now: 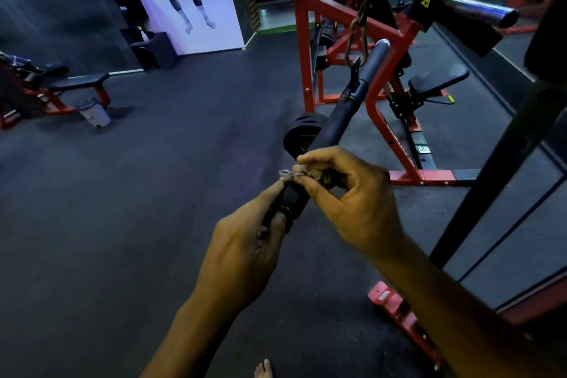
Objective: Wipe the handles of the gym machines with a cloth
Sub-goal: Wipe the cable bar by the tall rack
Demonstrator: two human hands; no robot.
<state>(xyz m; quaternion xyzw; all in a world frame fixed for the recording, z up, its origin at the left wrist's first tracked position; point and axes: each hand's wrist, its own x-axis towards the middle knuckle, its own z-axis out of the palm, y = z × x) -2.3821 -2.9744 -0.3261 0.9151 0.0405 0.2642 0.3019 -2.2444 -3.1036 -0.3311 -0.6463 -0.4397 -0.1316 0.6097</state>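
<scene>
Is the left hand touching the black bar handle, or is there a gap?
Touching. The head view shows the left hand gripping the near end of the bar handle, thumb pressed on it.

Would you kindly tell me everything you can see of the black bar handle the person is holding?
The handle is a long, dark, matte round bar, looking rubber-coated, with a lighter end cap at its far tip. It runs diagonally from lower left up to the right, hanging near its middle from a carabiner. The left hand grips its near end; the right hand pinches a small, crumpled cloth against it just beyond.
</scene>
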